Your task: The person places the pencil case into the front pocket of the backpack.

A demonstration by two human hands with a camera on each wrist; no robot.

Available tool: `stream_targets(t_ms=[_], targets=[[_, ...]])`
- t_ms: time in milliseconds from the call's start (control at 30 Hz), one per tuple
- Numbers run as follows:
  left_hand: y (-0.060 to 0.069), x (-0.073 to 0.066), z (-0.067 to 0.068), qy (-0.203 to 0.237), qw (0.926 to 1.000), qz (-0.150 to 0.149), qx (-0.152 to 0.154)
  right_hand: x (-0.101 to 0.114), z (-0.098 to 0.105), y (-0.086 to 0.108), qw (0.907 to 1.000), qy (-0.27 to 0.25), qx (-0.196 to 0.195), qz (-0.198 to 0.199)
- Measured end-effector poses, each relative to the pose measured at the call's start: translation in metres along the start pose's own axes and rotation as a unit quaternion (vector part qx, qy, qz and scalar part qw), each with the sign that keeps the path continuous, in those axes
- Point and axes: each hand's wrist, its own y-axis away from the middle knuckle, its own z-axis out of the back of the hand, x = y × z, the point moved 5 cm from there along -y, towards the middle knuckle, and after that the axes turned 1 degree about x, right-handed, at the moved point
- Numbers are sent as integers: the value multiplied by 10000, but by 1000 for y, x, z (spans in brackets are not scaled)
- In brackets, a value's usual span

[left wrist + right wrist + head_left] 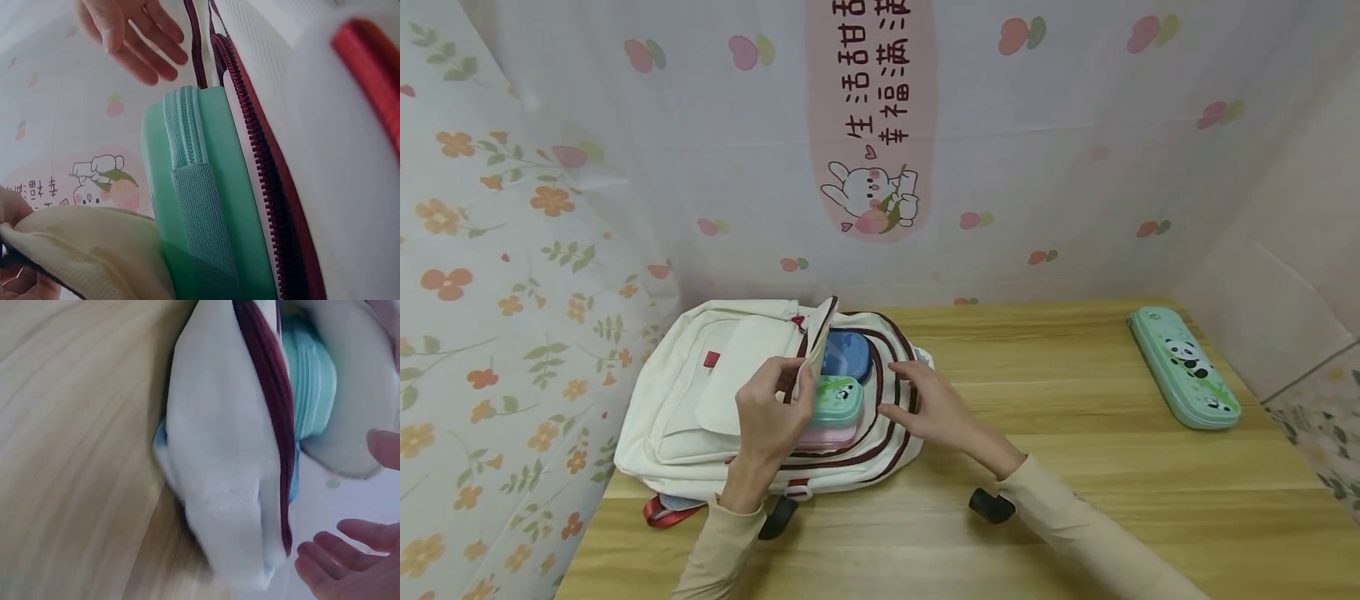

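A cream backpack (pixel 677 400) with dark red zippers lies on the table, its front compartment unzipped. My left hand (pixel 772 408) pinches the edge of the lifted front flap (pixel 94 250). Inside the opening sit a green panda pencil case (pixel 838 400), a pink case (pixel 827 437) under it and a blue case (pixel 846 357) behind. My right hand (pixel 936 404) is beside the opening, fingers spread and apart from the cases; in the right wrist view its fingers (pixel 340 550) hold nothing. The lower parts of the cases are hidden in the bag.
Another green panda pencil case (pixel 1183 367) lies at the right of the wooden table (pixel 1037 358). A red strap loop (pixel 666 512) sticks out at the bag's near left corner. Patterned cloth (pixel 737 167) hangs behind and at the sides.
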Motion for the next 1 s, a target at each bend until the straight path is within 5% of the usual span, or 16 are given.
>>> stream_targets(t_ms=[467, 1000], targets=[[2, 1, -2, 58, 9998, 24, 190, -56, 65, 31, 9908, 537, -332, -1196], [1, 1, -1, 76, 9997, 104, 200, -132, 159, 102, 9606, 1236, -810, -2352]])
